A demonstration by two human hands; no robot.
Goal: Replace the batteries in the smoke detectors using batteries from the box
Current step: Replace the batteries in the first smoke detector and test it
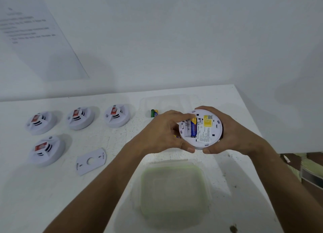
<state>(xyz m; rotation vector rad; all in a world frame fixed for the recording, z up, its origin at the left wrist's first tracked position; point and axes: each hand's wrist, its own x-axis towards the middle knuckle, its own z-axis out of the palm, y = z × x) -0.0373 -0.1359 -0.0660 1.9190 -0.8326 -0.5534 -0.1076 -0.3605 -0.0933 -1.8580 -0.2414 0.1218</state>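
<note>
White speckled table (pixel 108 138) against a white wall; printed sheet (pixel 35 38) taped to the wall, text unreadable. Round white plastic smoke detector (pixel 208 133) held above the table, underside up, compartment exposed. Right hand (pixel 234 133) cups its rim, fingers curled round it. Left hand (pixel 164 133) grips the near-left edge, forefinger pressing the blue-and-yellow battery (pixel 194 128) seated in the compartment. Four white detectors (pixel 117 116) sit face-up at left; flat white mounting plate (pixel 90 161) beside them. Clear plastic box (pixel 167 105) behind the hands holds a green battery (pixel 153 113). Green-rimmed clear lid (pixel 173 189) lies nearest.
</note>
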